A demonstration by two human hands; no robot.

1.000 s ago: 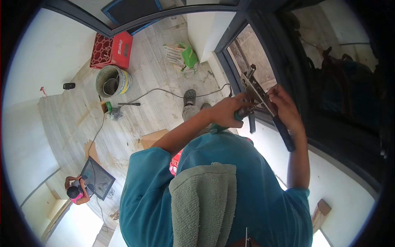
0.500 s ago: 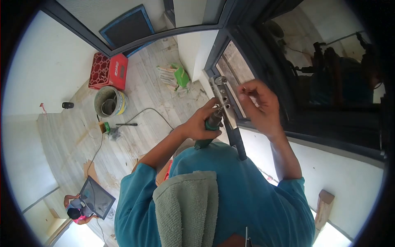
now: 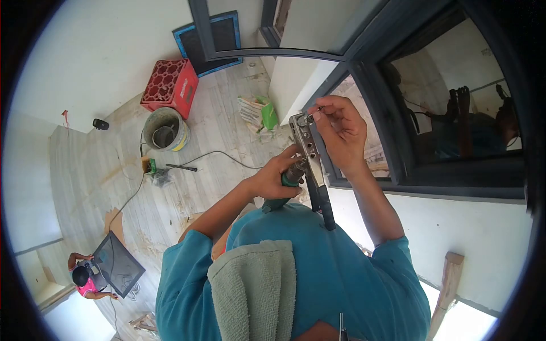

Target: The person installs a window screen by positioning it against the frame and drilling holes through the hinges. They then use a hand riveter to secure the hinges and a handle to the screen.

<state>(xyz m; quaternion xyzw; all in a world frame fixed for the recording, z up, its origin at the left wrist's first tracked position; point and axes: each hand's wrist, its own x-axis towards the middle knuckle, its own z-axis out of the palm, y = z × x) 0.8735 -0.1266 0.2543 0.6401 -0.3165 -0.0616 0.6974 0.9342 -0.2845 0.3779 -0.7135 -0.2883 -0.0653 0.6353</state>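
My left hand (image 3: 268, 181) is closed around a green power drill (image 3: 290, 175) and also steadies a hand riveter (image 3: 309, 145) against it. The riveter has a silver head with several holes along it and dark handles pointing down toward my shirt. Up at the riveter's top end, my right hand (image 3: 346, 129) pinches a small dark pin, like a rivet (image 3: 320, 108), between thumb and finger. The fingertips are right beside the riveter's nose.
Dark window frames (image 3: 364, 37) stand ahead and to the right. On the floor at left are a red crate (image 3: 185, 91), a bucket (image 3: 183, 128), a cable (image 3: 213, 152) and a green bag (image 3: 268, 115). Behind left, a person (image 3: 82, 275) handles a dark framed panel (image 3: 120, 264).
My right hand has moved up and left to the riveter's top end. My left hand keeps hold of the drill and riveter. The whole view has shifted slightly.
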